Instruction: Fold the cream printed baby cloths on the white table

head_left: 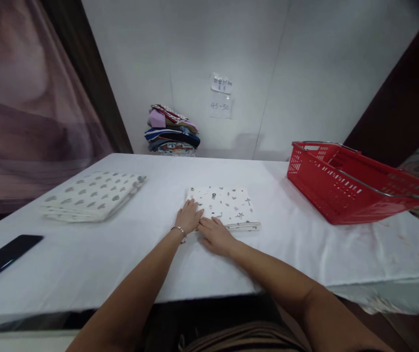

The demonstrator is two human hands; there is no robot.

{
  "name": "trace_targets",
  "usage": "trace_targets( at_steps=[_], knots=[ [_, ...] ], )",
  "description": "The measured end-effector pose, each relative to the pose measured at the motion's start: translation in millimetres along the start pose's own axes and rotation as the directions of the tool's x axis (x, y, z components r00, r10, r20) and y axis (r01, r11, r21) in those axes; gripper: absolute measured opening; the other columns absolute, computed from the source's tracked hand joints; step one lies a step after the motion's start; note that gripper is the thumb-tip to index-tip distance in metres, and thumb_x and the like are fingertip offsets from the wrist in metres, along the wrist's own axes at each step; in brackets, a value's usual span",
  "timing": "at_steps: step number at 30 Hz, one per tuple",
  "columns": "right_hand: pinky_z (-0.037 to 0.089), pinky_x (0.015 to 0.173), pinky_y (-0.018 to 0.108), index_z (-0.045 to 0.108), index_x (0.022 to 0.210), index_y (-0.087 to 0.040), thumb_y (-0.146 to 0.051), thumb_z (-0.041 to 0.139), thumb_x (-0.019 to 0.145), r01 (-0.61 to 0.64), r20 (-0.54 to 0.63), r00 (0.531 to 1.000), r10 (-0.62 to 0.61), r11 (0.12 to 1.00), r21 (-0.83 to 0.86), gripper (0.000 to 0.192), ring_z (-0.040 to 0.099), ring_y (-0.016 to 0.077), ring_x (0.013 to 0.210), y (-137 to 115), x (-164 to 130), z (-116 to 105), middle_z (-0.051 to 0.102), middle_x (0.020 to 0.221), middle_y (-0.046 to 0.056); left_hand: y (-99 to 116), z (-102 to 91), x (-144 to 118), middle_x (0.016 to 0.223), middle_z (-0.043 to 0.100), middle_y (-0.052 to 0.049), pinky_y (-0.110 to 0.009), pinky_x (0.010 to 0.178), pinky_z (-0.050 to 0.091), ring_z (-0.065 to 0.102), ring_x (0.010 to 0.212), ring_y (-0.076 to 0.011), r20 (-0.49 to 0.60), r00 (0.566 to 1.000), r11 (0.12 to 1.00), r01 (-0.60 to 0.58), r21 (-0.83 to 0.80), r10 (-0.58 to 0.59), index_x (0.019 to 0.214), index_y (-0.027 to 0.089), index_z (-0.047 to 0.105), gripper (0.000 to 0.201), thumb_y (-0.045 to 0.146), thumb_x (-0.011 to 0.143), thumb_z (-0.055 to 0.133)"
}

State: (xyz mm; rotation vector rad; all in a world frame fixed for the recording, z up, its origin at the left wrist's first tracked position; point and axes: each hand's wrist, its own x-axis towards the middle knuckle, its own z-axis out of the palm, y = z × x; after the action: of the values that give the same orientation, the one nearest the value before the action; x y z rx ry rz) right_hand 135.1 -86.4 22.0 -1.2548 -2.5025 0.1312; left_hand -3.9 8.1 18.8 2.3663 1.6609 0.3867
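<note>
A folded white cloth [227, 208] with small scattered prints lies flat on the table in front of me. My left hand [188, 216], with a bracelet at the wrist, rests on its left edge, fingers stretched out and lying flat. At the near left corner is my right hand [216, 236], its fingers extended over the cloth's front edge and touching or nearly touching the left fingertips. Its thumb sits lower, apart from the fingers. Farther left lies another folded white cloth [94, 193] with a grey-green leaf-like pattern, out of reach of both hands.
A red plastic basket [345, 195] with metal handles stands at the right on the white-covered table [151, 264]. A dark flat device [6, 259] lies at the left edge. Behind the table is a stack of folded fabrics [173, 132] against the wall, beside paper signs [221, 105].
</note>
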Motion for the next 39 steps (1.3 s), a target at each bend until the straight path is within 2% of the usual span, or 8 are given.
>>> trace_targets(
  at_steps=[5,10,18,20,24,30,36,39],
  knots=[
    [0.017,0.109,0.040,0.048,0.126,-0.021,-0.027,0.041,0.090,-0.156,-0.089,0.983,0.159,0.987,0.035,0.037,0.035,0.0175,0.129,30,-10,-28,0.049,0.135,0.007,-4,1.8,-2,0.152,0.021,-0.006,-0.049,0.109,0.021,0.010,0.140,-0.0242,0.045,0.999,0.999,0.028,0.032,-0.029,0.134,0.023,0.039,0.050,0.046,0.090,0.029],
    [0.018,0.106,0.047,0.047,0.127,-0.020,-0.044,0.037,0.092,-0.501,0.020,0.865,0.502,0.864,-0.043,0.044,0.024,0.0249,0.135,71,-30,-50,0.037,0.143,0.011,-1,-0.5,-3,0.152,0.018,-0.003,-0.051,0.110,0.014,0.005,0.141,-0.0256,0.072,0.995,0.997,0.060,0.038,-0.063,0.136,0.026,0.038,0.051,0.046,0.089,0.031],
    [0.026,0.105,0.044,0.056,0.115,-0.024,-0.044,0.042,0.089,-0.551,0.066,0.835,0.547,0.832,0.073,0.036,0.033,0.0228,0.131,95,-38,-41,0.046,0.136,0.006,-3,0.9,-3,0.153,0.019,-0.002,-0.049,0.110,0.019,0.005,0.141,-0.0255,0.060,0.996,0.998,0.065,0.007,-0.066,0.136,0.027,0.038,0.051,0.045,0.089,0.031],
    [0.031,0.103,0.038,0.057,0.118,-0.023,-0.040,0.044,0.088,-0.630,-0.007,0.761,0.649,0.741,0.234,0.036,0.039,0.0203,0.127,108,-39,-46,0.048,0.135,0.006,-3,0.6,-2,0.153,0.015,-0.002,-0.046,0.110,0.021,0.004,0.141,-0.0254,0.063,0.995,0.997,0.075,-0.026,-0.073,0.136,0.026,0.038,0.052,0.045,0.088,0.034],
    [0.041,0.095,0.031,0.052,0.126,-0.017,-0.032,0.049,0.085,-0.770,-0.027,0.497,0.867,0.455,0.448,0.044,0.052,0.0200,0.115,134,-51,-59,0.054,0.129,0.008,-3,-3.8,-1,0.154,0.011,-0.008,-0.037,0.111,0.021,0.010,0.141,-0.0240,0.020,0.984,0.975,0.179,-0.131,-0.178,0.139,0.018,0.034,0.058,0.045,0.087,0.038],
    [0.050,0.064,0.028,0.038,0.136,-0.008,-0.035,0.053,0.082,-0.831,0.129,0.390,0.912,0.288,0.476,0.062,0.064,0.0195,0.076,136,-64,-68,0.066,0.102,0.014,-6,-24.4,5,0.135,0.046,-0.019,-0.034,0.098,0.039,0.046,0.123,-0.0273,0.063,0.893,0.859,0.446,-0.252,-0.446,0.135,0.007,0.033,0.065,0.046,0.084,0.043],
    [0.050,0.052,0.029,0.034,0.139,-0.013,-0.035,0.060,0.076,-0.848,0.261,0.357,0.897,0.194,0.494,0.072,0.063,0.0187,0.065,133,-56,-72,0.061,0.113,0.017,-12,-37.6,14,0.098,0.067,-0.019,-0.031,0.066,0.047,0.065,0.087,-0.0288,0.220,0.843,0.798,0.537,-0.274,-0.492,0.114,0.006,0.053,0.057,0.045,0.072,0.057],
    [0.050,0.051,0.030,0.029,0.142,-0.013,-0.034,0.062,0.074,-0.840,0.312,0.365,0.877,0.165,0.517,0.078,0.063,0.0193,0.066,138,-56,-71,0.059,0.115,0.019,-11,-36.3,15,0.099,0.067,-0.018,-0.030,0.065,0.046,0.065,0.087,-0.0280,0.233,0.839,0.791,0.542,-0.285,-0.491,0.110,0.008,0.055,0.054,0.044,0.070,0.059]
  ],
)
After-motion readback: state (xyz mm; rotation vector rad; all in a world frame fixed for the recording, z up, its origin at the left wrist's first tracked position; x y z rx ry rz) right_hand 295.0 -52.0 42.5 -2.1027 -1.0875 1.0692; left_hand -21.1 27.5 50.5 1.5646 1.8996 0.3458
